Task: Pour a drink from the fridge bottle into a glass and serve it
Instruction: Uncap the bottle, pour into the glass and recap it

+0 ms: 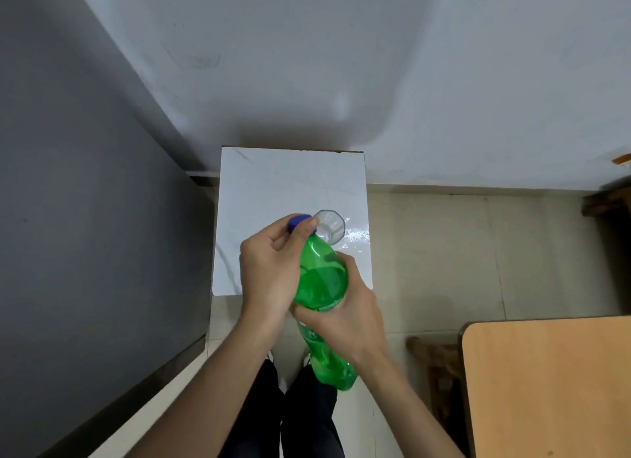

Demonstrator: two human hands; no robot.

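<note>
One head-worn, wide-angle view looks steeply down from close above. The white surface [273,184] sits mid-frame; the floor [444,252] spreads right.

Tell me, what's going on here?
Over a small white table, the right hand grips a green bottle round its body, tilted in the air. The left hand pinches its blue cap, apparently to unscrew it. A clear glass stands on the table just beyond the cap and looks empty. The cap is on, so nothing is poured yet.
</note>
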